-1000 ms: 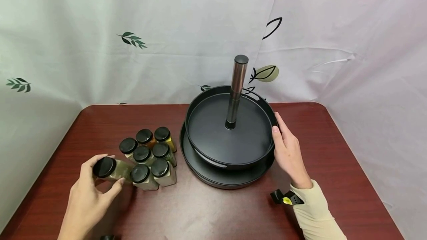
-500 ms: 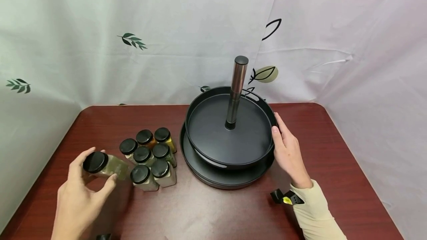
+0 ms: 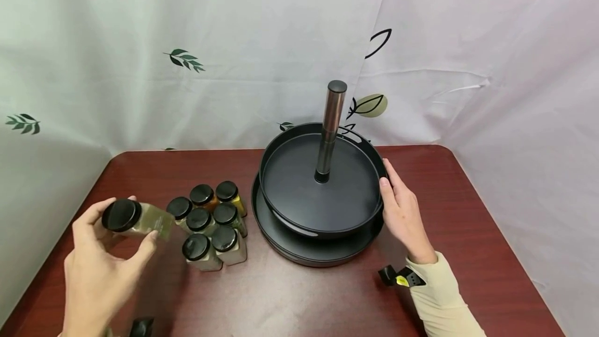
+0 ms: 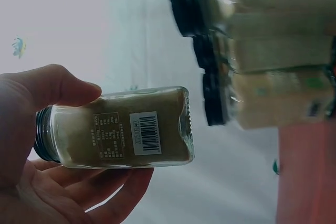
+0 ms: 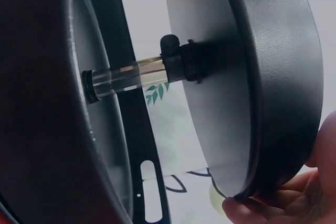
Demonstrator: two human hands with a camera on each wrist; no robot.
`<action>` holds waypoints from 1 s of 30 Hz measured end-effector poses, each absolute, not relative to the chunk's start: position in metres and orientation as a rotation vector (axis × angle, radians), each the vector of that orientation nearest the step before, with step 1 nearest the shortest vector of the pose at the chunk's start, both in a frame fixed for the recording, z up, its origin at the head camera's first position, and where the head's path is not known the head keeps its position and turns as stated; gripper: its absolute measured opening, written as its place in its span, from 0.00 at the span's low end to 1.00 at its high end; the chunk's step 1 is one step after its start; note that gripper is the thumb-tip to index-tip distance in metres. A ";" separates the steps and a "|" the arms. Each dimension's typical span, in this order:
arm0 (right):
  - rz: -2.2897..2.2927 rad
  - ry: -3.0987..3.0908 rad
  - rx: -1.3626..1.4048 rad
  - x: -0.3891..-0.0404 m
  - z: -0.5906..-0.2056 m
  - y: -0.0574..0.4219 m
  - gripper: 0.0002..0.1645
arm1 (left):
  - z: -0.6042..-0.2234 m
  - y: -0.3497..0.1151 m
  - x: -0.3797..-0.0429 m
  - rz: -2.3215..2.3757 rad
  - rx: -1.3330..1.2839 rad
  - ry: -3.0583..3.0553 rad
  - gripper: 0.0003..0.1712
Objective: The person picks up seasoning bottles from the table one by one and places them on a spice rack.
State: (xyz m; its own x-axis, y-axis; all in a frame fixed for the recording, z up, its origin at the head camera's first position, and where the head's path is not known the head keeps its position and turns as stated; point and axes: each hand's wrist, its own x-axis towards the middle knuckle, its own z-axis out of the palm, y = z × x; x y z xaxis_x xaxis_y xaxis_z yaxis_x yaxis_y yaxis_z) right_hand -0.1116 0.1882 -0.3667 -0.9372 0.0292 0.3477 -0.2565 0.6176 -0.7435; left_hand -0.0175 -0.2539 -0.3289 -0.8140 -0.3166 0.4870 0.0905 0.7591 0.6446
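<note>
My left hand grips a square glass spice jar with a black lid, between thumb and fingers. The jar is tilted on its side, lid toward my palm, left of a group of similar jars. Its printed label and barcode show in the left wrist view, over pale greenish-brown contents. My right hand holds the right side of the upper tray of a black two-tier rack. In the right wrist view, fingertips hook its lower edge.
A metal pole rises from the upper tray, and the lower tray stands beneath on the reddish-brown table. White leaf-printed cloth hangs around the table's back and sides.
My left hand has moved left and away from the grouped jars with its jar, tipping it nearer to level. My right hand stays at the upper tray.
</note>
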 end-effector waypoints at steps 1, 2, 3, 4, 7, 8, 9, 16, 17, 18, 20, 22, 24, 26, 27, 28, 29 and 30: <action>1.232 -2.518 0.185 -0.112 -0.367 0.188 0.27 | -0.327 -0.253 -0.019 -0.906 0.158 -2.357 0.55; 1.230 -2.518 0.185 -0.112 -0.367 0.189 0.27 | -0.326 -0.252 -0.020 -0.905 0.143 -2.352 0.55; 1.229 -2.517 0.186 -0.112 -0.368 0.189 0.27 | -0.324 -0.251 -0.021 -0.900 0.130 -2.348 0.55; 1.227 -2.517 0.190 -0.112 -0.368 0.189 0.27 | -0.323 -0.250 -0.023 -0.897 0.111 -2.340 0.55; 1.225 -2.516 0.191 -0.111 -0.369 0.189 0.27 | -0.319 -0.247 -0.027 -0.892 0.056 -2.318 0.55; 1.226 -2.516 0.189 -0.112 -0.369 0.190 0.27 | -0.317 -0.245 -0.028 -0.888 0.040 -2.312 0.54; 1.227 -2.516 0.189 -0.112 -0.369 0.190 0.27 | -0.315 -0.243 -0.030 -0.884 0.029 -2.307 0.54; 1.241 -2.513 0.180 -0.111 -0.368 0.191 0.27 | -0.302 -0.229 -0.038 -0.913 -0.005 -2.319 0.52; 1.242 -2.513 0.180 -0.111 -0.368 0.191 0.27 | -0.301 -0.227 -0.040 -0.917 -0.014 -2.318 0.52; 1.242 -2.512 0.179 -0.112 -0.368 0.191 0.27 | -0.300 -0.225 -0.041 -0.925 -0.019 -2.322 0.52; 1.245 -2.512 0.179 -0.112 -0.368 0.191 0.27 | -0.299 -0.222 -0.044 -0.929 -0.029 -2.325 0.52; 1.251 -2.509 0.181 -0.112 -0.368 0.190 0.27 | -0.298 -0.219 -0.048 -0.921 -0.049 -2.327 0.52; 1.257 -2.506 0.185 -0.112 -0.368 0.190 0.27 | -0.297 -0.216 -0.050 -0.916 -0.072 -2.329 0.51; 1.263 -2.504 0.190 -0.112 -0.368 0.190 0.27 | -0.295 -0.214 -0.052 -0.920 -0.097 -2.335 0.51; 1.263 -2.503 0.192 -0.112 -0.368 0.189 0.27 | -0.294 -0.213 -0.053 -0.923 -0.109 -2.338 0.51; 1.264 -2.503 0.193 -0.112 -0.368 0.189 0.27 | -0.294 -0.211 -0.054 -0.930 -0.119 -2.342 0.50; 1.265 -2.504 0.193 -0.112 -0.369 0.189 0.27 | -0.293 -0.210 -0.055 -0.934 -0.121 -2.349 0.50; 1.264 -2.504 0.192 -0.112 -0.369 0.189 0.27 | -0.291 -0.209 -0.056 -0.941 -0.120 -2.358 0.49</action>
